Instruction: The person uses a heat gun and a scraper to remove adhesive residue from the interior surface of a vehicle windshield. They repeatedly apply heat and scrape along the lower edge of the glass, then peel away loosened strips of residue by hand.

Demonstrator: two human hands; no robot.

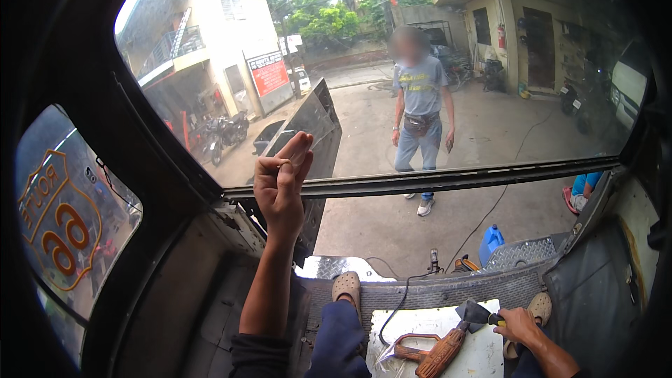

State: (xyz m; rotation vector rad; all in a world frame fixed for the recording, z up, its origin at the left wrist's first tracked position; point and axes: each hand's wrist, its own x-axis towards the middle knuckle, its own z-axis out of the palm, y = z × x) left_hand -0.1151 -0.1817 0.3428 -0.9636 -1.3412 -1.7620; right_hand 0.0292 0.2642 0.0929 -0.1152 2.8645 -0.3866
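Observation:
My left hand [282, 185] is raised in front of the window glass. Its thumb and a bent finger pinch together while the other fingers point up; whatever is between them, if anything, is too small to make out. Low on the right, my right hand [523, 329] grips the black-and-yellow handle of a putty knife [473, 311], its wide dark blade pointing left. Beneath that blade lies an orange heat gun [442, 353], grimy and corded, on a white board [413, 320] between my legs.
A black cord [404, 294] runs off the board's left side. Diamond-plate metal [521, 253] and a blue jug [492, 243] lie beyond the ribbed step. Outside, a person in a grey shirt [421, 91] faces the vehicle. An open door panel [318, 147] stands left; another person [584, 187] shows partly at right.

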